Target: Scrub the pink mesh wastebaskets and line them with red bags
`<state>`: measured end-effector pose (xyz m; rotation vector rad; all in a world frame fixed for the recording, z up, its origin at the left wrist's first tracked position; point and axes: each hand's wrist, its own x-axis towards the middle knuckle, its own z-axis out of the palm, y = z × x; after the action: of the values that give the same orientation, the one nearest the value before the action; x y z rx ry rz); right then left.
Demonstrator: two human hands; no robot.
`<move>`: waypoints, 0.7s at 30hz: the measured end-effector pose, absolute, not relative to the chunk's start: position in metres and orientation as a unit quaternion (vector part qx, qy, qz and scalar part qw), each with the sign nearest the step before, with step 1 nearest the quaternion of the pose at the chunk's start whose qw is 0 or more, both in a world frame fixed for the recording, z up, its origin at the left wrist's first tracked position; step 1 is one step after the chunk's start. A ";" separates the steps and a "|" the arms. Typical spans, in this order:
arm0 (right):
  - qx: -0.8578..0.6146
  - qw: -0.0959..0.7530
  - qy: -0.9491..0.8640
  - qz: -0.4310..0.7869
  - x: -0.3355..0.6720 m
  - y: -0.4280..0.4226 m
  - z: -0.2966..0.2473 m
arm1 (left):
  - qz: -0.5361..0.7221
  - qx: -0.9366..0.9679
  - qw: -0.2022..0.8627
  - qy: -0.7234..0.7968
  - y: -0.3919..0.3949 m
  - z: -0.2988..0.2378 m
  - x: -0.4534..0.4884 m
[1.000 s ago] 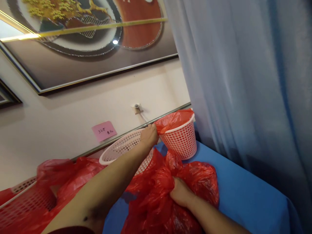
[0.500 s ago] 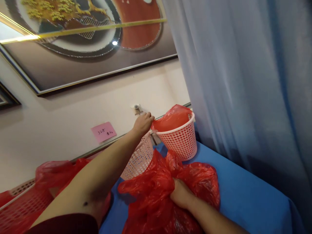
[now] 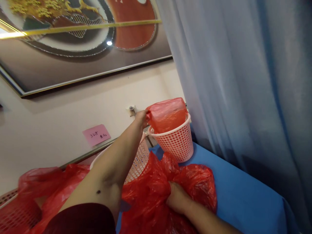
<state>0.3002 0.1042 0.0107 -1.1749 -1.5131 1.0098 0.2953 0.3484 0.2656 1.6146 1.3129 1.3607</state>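
The left hand is gripping the left end of a red liner; from this grip, the liner is extending rightward, standing partly above the pink basket. Of the 2 hands, the left is lying nearer. The right hand is clutching a bunched red bag over the blue counter.

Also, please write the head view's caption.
Left hand holds red plastic bag partly inside pink perforated basket; right hand, bunched red plastic.

Bag is translucent red. Basket is pink, patterned with round holes. Tablecloth is plain blue; curtain, grey-blue. Note is pink; sleeve, maroon.
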 end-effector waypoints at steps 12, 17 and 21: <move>-0.474 0.486 -0.599 0.425 0.299 0.106 0.005 | 0.710 0.656 0.078 0.245 0.296 0.327 0.294; -0.458 0.504 -0.593 0.429 0.296 0.110 -0.012 | 0.760 0.636 0.019 0.132 0.213 0.336 0.247; -0.440 0.527 -0.578 0.441 0.292 0.115 -0.023 | 0.725 0.676 -0.039 0.128 0.159 0.301 0.206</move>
<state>0.2922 0.1153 -0.0228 -1.0509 -1.3827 1.0533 0.2060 0.1595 0.3014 2.1785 0.4121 2.3347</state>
